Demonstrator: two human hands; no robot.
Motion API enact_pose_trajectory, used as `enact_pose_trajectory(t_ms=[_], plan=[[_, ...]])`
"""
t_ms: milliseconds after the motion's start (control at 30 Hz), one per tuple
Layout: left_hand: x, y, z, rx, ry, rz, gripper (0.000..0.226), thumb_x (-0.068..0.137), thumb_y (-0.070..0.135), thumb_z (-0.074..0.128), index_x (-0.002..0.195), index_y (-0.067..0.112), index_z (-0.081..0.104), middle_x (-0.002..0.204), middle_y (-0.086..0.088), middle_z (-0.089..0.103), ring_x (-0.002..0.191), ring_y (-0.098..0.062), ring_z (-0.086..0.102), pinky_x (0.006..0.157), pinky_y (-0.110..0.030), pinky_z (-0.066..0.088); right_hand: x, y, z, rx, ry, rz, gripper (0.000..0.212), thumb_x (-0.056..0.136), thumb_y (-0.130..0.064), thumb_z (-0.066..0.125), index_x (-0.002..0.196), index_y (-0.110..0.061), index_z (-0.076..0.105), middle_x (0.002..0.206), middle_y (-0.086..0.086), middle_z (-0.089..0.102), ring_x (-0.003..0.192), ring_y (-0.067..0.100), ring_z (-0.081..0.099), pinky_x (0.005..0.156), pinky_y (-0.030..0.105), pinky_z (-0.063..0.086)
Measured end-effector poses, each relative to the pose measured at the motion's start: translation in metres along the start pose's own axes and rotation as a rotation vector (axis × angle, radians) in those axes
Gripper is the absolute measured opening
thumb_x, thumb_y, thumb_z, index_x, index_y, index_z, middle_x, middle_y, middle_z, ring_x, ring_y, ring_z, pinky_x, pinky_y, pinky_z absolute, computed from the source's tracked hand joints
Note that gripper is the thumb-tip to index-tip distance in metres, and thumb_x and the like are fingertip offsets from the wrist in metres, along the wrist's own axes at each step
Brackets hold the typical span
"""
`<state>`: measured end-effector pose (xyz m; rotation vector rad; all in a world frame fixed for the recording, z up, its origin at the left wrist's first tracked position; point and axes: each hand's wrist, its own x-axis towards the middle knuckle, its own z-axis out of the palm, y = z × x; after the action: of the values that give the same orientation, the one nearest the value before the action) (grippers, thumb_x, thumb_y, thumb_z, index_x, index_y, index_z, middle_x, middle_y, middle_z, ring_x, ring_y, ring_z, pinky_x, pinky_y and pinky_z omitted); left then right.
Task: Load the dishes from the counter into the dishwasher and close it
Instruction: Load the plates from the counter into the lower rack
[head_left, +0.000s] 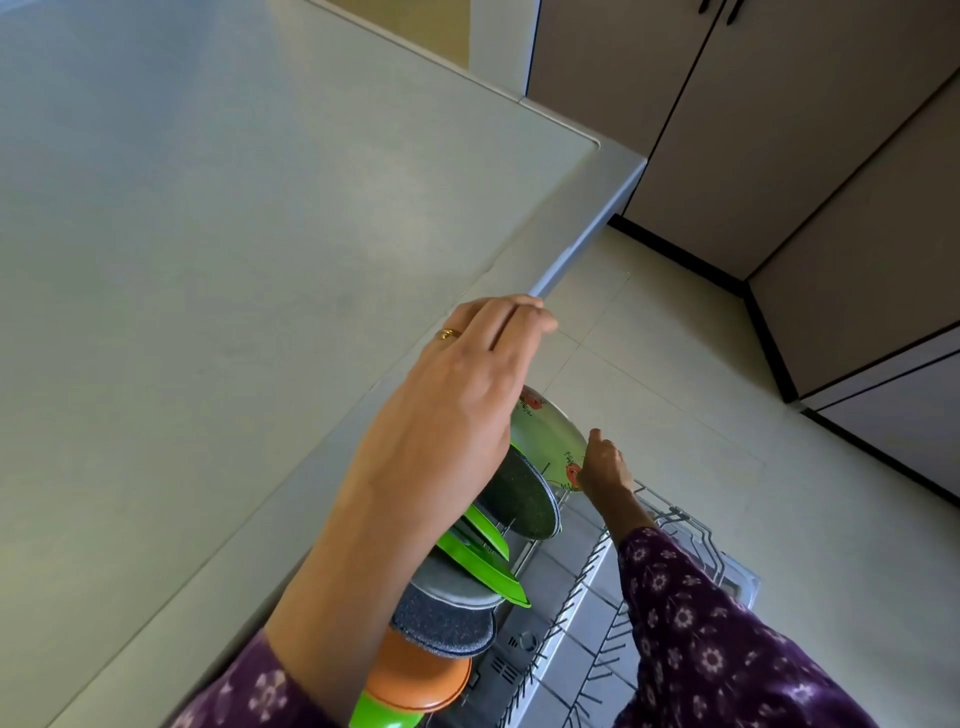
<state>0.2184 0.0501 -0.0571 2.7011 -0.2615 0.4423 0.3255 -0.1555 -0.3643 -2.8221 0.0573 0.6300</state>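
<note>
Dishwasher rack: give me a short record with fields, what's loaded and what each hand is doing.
view: head camera, looking down
rack: pulled out, plates standing on edge in a row
plates, far to near: floral plate, dark speckled plate, green plates, more grey and dark ones, orange plate
right hand: at the floral plate's rim, grip unclear
left hand: fingers straight, at the counter edge, holding nothing
</note>
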Motion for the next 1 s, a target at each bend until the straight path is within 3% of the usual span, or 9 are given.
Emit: enact_pose_trajectory(t_ms=[67,167,300,433,500,567,733,833,1000], plan=[[0.0,0.0,-0.001,-0.005,0.006,0.002,0.048,0.073,-0.009,0.047,0.118,0.008,0.056,0.118,-0.002,0.056,0.11,-0.015,0.049,0.097,-0.022,0.035,-0.012,0.0,-0.005,0.004,0.027,-0.009,0.055,0.086,-0.012,0.064,0.13,-0.002,0.033,0.116,0.019,0.054,0.105,0.03,0.055,0.088,0.038,0.052],[0.0,-0.001,0.0,-0.033,0.021,0.01,0.047,0.074,-0.007,0.046,0.117,0.008,0.055,0.118,-0.002,0.056,0.11,-0.014,0.049,0.097,-0.02,0.035,-0.034,-0.003,-0.011,-0.006,0.091,-0.068,0.049,0.09,-0.017,0.06,0.129,0.001,0.036,0.117,0.02,0.054,0.102,0.029,0.056,0.086,0.036,0.053],[-0.001,-0.002,0.002,-0.071,0.031,-0.007,0.043,0.078,-0.011,0.054,0.116,0.008,0.056,0.117,-0.003,0.058,0.11,-0.015,0.051,0.092,-0.02,0.042,-0.074,-0.016,-0.028,0.015,0.119,-0.127,0.039,0.089,-0.006,0.051,0.126,-0.003,0.039,0.115,0.015,0.051,0.097,0.024,0.051,0.079,0.033,0.051],[-0.006,0.002,-0.006,-0.137,0.031,-0.034,0.026,0.088,0.004,0.053,0.114,0.007,0.056,0.114,-0.005,0.059,0.107,-0.019,0.052,0.089,-0.029,0.048,-0.125,-0.04,-0.057,0.01,0.104,-0.232,0.043,0.091,-0.01,0.049,0.133,-0.01,0.041,0.127,0.009,0.047,0.115,0.024,0.046,0.091,0.035,0.049],[-0.012,0.007,-0.021,-0.214,0.011,-0.118,0.025,0.092,0.012,0.053,0.117,0.01,0.054,0.116,-0.003,0.058,0.107,-0.019,0.051,0.087,-0.032,0.049,-0.155,-0.052,-0.072,-0.012,0.109,-0.32,0.04,0.092,-0.015,0.051,0.132,-0.013,0.046,0.127,0.007,0.048,0.117,0.024,0.048,0.09,0.033,0.049],[-0.029,0.014,-0.044,-0.225,0.011,-0.218,0.027,0.094,0.018,0.053,0.12,0.013,0.052,0.118,-0.001,0.058,0.105,-0.017,0.053,0.087,-0.034,0.049,-0.19,-0.064,-0.086,-0.011,0.104,-0.401,0.036,0.091,-0.014,0.054,0.126,-0.013,0.053,0.122,0.008,0.053,0.107,0.025,0.058,0.084,0.032,0.052],[-0.119,0.026,-0.103,-0.203,0.061,-0.394,0.031,0.092,0.021,0.053,0.123,0.017,0.051,0.121,-0.002,0.057,0.108,-0.02,0.056,0.093,-0.036,0.045,-0.284,-0.099,-0.109,0.111,0.078,-0.578,0.013,0.085,-0.016,0.053,0.091,-0.01,0.063,0.094,0.007,0.063,0.08,0.024,0.063,0.072,0.038,0.055],[-0.185,0.029,-0.141,-0.202,0.061,-0.533,0.034,0.091,0.019,0.052,0.124,0.016,0.05,0.123,-0.005,0.055,0.11,-0.023,0.056,0.093,-0.035,0.043,-0.336,-0.125,-0.113,0.13,0.054,-0.717,0.023,0.079,-0.031,0.047,0.073,-0.013,0.06,0.075,0.006,0.06,0.07,0.028,0.061,0.062,0.037,0.046],[-0.296,0.035,-0.224,-0.08,0.151,-0.773,0.031,0.092,0.025,0.05,0.123,0.024,0.048,0.12,0.006,0.053,0.106,-0.017,0.056,0.086,-0.034,0.045,-0.431,-0.196,-0.126,0.028,-0.048,-0.919,0.02,0.083,-0.034,0.053,0.078,-0.017,0.061,0.084,0.002,0.068,0.083,0.021,0.063,0.071,0.032,0.046]])
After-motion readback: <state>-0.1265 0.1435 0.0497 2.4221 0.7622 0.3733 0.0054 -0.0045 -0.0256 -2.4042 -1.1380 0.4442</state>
